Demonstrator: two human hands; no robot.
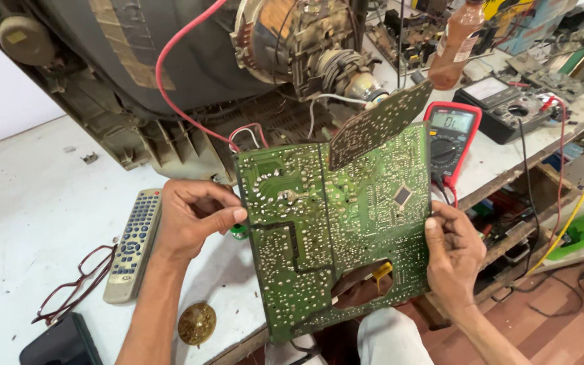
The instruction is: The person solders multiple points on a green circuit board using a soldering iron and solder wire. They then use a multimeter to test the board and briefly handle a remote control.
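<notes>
- You grip the green circuit board [336,230] by both edges, left hand [194,220] and right hand [453,253], solder side up, just in front of the television shell [170,81].
- Step in hand, by my judgement: inspecting. Next calls for steady tilting; the red wire [170,94] is still attached.

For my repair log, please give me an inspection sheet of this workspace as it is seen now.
Surface: white bench top, stained.
Job's things: green circuit board, solder side up, held over the bench edge.
Clutter: remote control, red glasses, brass disc, red multimeter, brown bottle.
Grippers: left hand and right hand grip the board's side edges.
Cables: red wire from tube to board.
Surroundings: opened tube television; reddish floor.
</notes>
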